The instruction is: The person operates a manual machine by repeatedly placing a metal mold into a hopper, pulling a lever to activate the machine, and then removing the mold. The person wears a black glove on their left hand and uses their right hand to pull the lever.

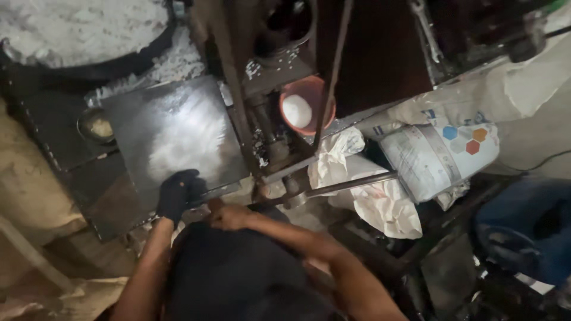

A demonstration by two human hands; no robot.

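- Hands first: our gloved left hand [177, 195] gripped the near edge of the dark metal sheet [172, 134], which lay flat beside the press frame [270, 142].
- Our bare right hand [229, 217] rested curled just below that edge; we could not tell if it held anything.
- An orange bowl [306, 104] sat behind the frame.

Single head view, steeply downward, fairly close, perhaps tilted.

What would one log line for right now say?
left hand: gloved, on metal sheet edge | right hand: bare, near body | orange bowl: white lump inside
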